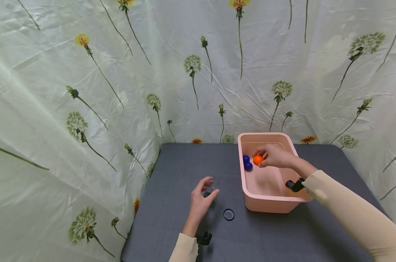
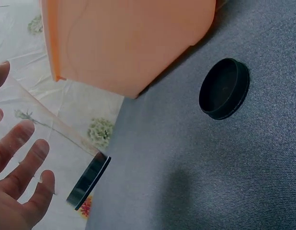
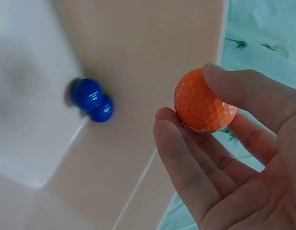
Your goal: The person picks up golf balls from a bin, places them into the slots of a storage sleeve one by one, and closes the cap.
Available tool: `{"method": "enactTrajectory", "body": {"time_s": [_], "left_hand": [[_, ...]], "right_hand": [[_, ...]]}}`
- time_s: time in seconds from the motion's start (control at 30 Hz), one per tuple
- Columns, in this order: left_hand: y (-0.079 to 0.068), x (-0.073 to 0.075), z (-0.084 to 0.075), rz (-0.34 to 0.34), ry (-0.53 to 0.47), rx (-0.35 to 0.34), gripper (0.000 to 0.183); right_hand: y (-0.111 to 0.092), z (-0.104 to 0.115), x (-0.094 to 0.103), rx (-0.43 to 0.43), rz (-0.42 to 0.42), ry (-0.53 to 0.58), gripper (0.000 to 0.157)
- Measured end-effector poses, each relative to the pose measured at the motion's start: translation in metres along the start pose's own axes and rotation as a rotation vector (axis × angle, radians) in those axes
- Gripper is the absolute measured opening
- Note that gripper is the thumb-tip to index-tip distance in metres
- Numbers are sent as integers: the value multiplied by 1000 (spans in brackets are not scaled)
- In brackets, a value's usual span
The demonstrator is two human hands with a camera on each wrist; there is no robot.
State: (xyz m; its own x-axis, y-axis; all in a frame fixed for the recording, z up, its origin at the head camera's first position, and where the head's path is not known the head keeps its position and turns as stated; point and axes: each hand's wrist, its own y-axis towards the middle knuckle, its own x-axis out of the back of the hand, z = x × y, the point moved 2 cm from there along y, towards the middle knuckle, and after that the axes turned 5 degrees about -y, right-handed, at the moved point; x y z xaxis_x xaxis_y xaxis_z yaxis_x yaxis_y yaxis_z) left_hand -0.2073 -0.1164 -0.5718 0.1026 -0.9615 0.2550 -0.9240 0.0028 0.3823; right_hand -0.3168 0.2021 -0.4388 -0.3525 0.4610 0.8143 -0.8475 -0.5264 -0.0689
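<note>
Between thumb and fingertips, my right hand (image 1: pixel 276 155) pinches an orange golf ball (image 3: pixel 204 101), held inside the pink bin (image 1: pixel 266 198). Two glossy blue balls (image 3: pixel 87 95) lie against each other by the bin's left wall in the head view. My left hand (image 1: pixel 200 200) is to the left of the bin, its thumb and fingers curled around a clear tube (image 2: pixel 64 143) with a black base (image 2: pixel 89 181). The tube is tilted, and its see-through wall is faint. A round black cap (image 1: pixel 228 214) rests on the table between the left hand and the bin, hollow side up.
A dark grey cloth-covered table (image 1: pixel 184 163) carries the bin at its right side. Behind it and along its left hangs a pale curtain (image 1: pixel 135 72) printed with dandelions. Black wrist-camera mounts (image 1: pixel 294 185) stick out from both sleeves.
</note>
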Motion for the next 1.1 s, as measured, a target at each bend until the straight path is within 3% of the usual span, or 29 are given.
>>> {"method": "enactTrajectory", "body": {"time_s": [0.47,0.7,1.1], "left_hand": [[4,1,-17,15,1,-95,48],[4,-1,-26,41,23,-142,49],[3,-3,-32,51,42,-187,54]], "right_hand": [[-25,39,-12,18,-97,182,34],[-33,52,-32,64,-123,301,38],[-42,69,-60,45,-209,437,42]]}}
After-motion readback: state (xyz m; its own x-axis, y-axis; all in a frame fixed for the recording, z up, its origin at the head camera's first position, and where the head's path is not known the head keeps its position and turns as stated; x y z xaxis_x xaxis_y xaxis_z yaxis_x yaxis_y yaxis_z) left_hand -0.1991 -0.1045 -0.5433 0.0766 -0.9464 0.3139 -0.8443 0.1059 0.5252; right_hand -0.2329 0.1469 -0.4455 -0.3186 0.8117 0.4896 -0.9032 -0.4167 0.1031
